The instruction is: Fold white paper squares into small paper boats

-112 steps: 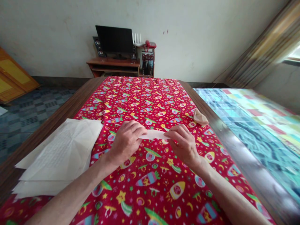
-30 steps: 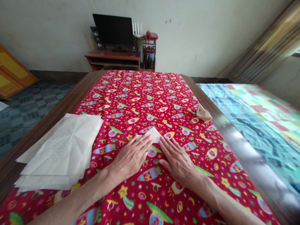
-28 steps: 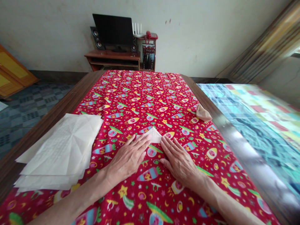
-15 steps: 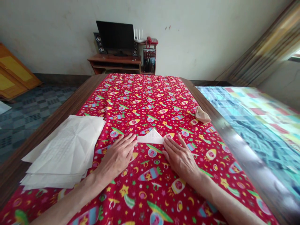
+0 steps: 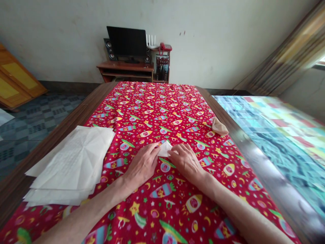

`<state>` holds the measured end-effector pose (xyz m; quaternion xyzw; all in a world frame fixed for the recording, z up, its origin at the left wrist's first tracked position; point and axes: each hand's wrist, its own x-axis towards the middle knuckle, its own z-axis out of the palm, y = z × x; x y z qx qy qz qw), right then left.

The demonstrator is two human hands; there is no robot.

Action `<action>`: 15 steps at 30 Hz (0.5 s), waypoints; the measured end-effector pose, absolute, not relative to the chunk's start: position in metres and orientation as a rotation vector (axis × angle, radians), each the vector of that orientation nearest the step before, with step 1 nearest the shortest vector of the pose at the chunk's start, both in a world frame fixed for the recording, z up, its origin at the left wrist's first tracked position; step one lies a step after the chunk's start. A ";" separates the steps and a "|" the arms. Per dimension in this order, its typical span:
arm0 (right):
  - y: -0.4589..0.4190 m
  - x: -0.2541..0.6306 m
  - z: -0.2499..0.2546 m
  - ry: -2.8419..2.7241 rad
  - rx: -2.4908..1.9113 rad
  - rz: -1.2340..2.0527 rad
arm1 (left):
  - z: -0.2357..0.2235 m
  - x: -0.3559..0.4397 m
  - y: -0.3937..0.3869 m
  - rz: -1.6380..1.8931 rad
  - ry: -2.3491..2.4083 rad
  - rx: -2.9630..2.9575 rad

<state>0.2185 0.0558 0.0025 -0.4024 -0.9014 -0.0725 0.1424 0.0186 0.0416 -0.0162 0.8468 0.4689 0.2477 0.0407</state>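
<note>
A small white folded paper [image 5: 164,149] with a peaked top lies on the red patterned cloth in front of me. My left hand [image 5: 143,162] covers its left part, fingers together and bent onto it. At the opposite end, the curled fingers of my right hand [image 5: 187,162] grip the paper, hiding that corner. Both thumbs are mostly out of sight. Left of my hands rests a stack of creased white paper sheets [image 5: 73,162]. Toward the table's right edge sits a beige folded paper piece [image 5: 219,127].
The red cloth [image 5: 162,203] covers most of a brown wooden table [image 5: 76,113]. Beyond it a monitor [image 5: 127,41] with speakers stands on a small desk [image 5: 125,67], near a red telephone [image 5: 165,46]. A bed [image 5: 269,125] lies to the right, a yellow cabinet [image 5: 19,76] to the left.
Both hands have moved inward from the ends of the folded paper and now cover more of its sides. My right fingers have curled. Less of the paper shows between them.
</note>
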 end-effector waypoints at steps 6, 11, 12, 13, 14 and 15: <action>0.059 0.219 0.000 -2.606 -1.134 -0.220 | -0.012 0.014 0.052 0.723 1.371 2.667; 0.059 0.216 -0.002 -2.596 -1.158 -0.239 | -0.001 0.007 0.056 0.655 1.227 2.754; 0.060 0.216 -0.002 -2.589 -1.157 -0.244 | 0.000 0.006 0.056 0.634 1.215 2.762; 0.060 0.216 -0.002 -2.586 -1.153 -0.248 | 0.001 0.005 0.056 0.610 1.209 2.771; 0.060 0.216 -0.002 -2.584 -1.151 -0.253 | 0.001 0.005 0.056 0.590 1.206 2.783; 0.060 0.216 -0.002 -2.584 -1.150 -0.259 | 0.000 0.005 0.056 0.576 1.205 2.794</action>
